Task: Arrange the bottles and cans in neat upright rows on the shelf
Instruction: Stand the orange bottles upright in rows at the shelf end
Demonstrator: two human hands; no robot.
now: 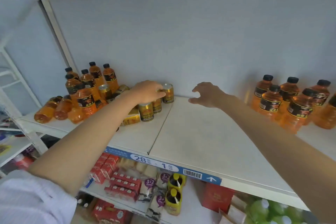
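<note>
A white shelf (200,142) carries orange drink bottles and gold cans. At the left, several bottles (87,85) stand upright with black caps, and a few more bottles (54,107) lie on their sides. Gold cans form a short line: the back can (168,94) upright by the wall, a front can (146,113) upright, and one can (131,119) lying down. My left hand (148,92) grips the middle can (157,106) from above. My right hand (209,94) hovers open over bare shelf, right of the cans. Upright bottles (291,102) cluster at the right.
A grey back panel rises behind the shelf. The shelf's front edge has a blue price strip (163,165). Below it, red cartons (120,185), yellow-capped bottles (174,194) and a red box (216,198) fill a lower shelf. A white rack (11,78) stands at the left.
</note>
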